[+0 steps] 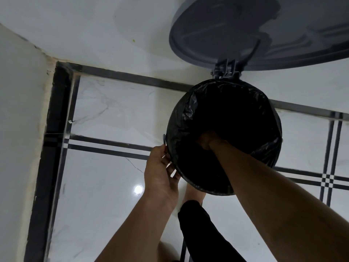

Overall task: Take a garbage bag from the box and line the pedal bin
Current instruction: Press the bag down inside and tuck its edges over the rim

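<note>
- Head view, looking straight down: the pedal bin (171, 148) stands on the floor with its lid (255, 33) swung up and back on the hinge (225, 69), so the whole round mouth is open from above.
- The black garbage bag (187, 110) is already inside, its edge folded over the rim nearly all the way round and crinkled at the left and right.
- My right hand (206, 141) is down inside the bag, forearm crossing the near rim; it's dark in there, and I cannot tell whether the fingers are spread or curled.
- My left hand (160, 171) is on the outside at the near-left rim, fingers straight and slightly fanned, tips against the bag's folded edge, clamping nothing.
- Room to move: bare white floor tiles (105, 186) lie to the left and in front of the bin, crossed by dark stripes.
- A white wall (18, 110) closes off the far left, another runs behind the raised lid.
- My foot (194, 193) and black trouser leg (200, 229) sit just under the near rim, between my two arms.
</note>
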`<control>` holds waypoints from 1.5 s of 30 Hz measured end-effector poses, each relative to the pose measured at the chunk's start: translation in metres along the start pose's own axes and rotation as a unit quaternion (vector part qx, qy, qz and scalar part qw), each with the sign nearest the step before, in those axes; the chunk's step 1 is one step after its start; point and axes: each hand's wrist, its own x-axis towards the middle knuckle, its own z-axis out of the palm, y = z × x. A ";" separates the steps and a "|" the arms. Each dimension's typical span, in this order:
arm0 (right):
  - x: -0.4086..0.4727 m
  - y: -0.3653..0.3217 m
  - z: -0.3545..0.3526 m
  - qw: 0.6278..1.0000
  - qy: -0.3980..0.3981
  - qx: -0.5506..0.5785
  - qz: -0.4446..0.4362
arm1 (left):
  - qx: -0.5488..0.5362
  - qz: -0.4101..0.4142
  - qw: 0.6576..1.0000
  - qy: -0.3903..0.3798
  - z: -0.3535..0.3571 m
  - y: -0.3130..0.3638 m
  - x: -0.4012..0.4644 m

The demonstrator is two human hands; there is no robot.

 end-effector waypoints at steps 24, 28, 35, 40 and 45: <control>-0.052 0.020 0.010 1.000 -0.013 0.016 -0.008 | 0.046 0.010 0.999 0.025 -0.007 0.007 -0.009; -0.110 0.030 -0.012 0.992 0.054 -0.118 -0.011 | 0.046 -0.003 0.999 0.019 -0.006 0.009 -0.014; -0.106 0.049 0.017 0.976 -0.040 -0.205 0.065 | 0.053 0.008 0.998 0.026 -0.004 0.008 -0.012; -0.074 0.042 0.021 0.988 -0.087 -0.111 0.064 | 0.061 0.012 0.998 0.029 -0.003 0.010 -0.010; -0.079 0.022 -0.003 0.998 0.015 0.034 0.041 | 0.069 0.006 0.997 0.026 -0.004 0.011 -0.012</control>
